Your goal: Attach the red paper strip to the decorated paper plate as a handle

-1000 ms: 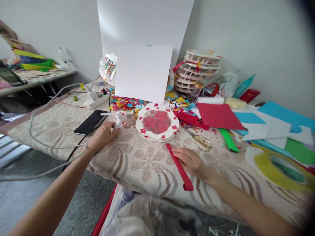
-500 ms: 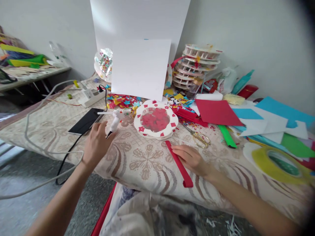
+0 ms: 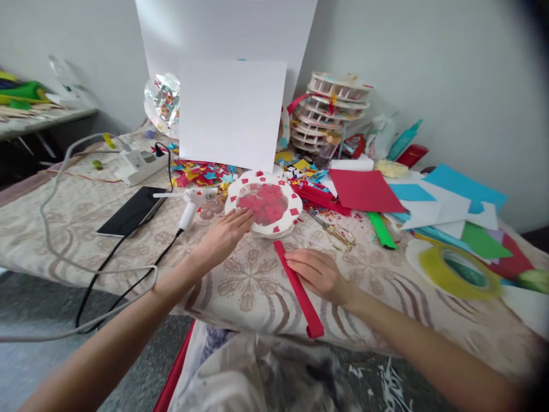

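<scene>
My left hand [image 3: 223,236] lies open on the patterned tablecloth [image 3: 249,280], its fingertips touching the near-left rim of a white round paper plate [image 3: 288,216] filled with red paper shapes. The white glue gun [image 3: 189,207] lies on the cloth to its left, free of my hand. My right hand [image 3: 318,274] rests flat beside a long folded red paper strip [image 3: 298,290], fingers touching its right edge. Gold-handled scissors [image 3: 337,234] lie just beyond my right hand.
A black phone [image 3: 128,210], power strip [image 3: 139,166] and cables sit at the left. White boards [image 3: 231,111] stand behind coloured paper scraps [image 3: 199,171]. Stacked white wheels [image 3: 332,111], red sheet [image 3: 364,191], coloured sheets and a yellow-green tape roll [image 3: 461,272] fill the right.
My left hand has let go of the glue gun and moved right to the plate's rim. The view has shifted, so everything sits further left. My right hand stays on the red strip.
</scene>
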Available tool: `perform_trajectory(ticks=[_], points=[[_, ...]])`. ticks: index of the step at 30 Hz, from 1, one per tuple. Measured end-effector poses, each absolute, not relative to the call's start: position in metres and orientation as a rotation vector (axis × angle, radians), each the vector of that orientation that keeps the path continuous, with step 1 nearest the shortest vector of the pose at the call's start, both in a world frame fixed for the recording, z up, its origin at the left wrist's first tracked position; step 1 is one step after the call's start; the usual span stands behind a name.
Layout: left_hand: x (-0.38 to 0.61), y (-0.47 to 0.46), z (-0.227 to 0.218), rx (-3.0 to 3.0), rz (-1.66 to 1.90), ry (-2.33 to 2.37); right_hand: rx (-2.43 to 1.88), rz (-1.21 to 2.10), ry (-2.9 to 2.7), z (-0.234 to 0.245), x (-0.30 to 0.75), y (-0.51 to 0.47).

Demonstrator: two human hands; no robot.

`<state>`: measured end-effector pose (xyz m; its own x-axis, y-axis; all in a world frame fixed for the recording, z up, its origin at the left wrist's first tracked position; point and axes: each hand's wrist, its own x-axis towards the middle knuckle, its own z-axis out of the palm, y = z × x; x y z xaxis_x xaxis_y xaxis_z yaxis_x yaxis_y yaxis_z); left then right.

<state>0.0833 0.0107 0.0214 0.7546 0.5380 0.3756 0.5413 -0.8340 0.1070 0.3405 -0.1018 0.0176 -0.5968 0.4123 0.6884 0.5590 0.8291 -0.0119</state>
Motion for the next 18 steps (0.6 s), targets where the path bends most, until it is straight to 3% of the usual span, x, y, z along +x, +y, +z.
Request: perform_trajectory(ticks=[18], points=[[0.096,0.009,0.041,-2.878,-0.725,-0.860,-0.741,-0.439,-2.188,0.026,0.322,-0.086]])
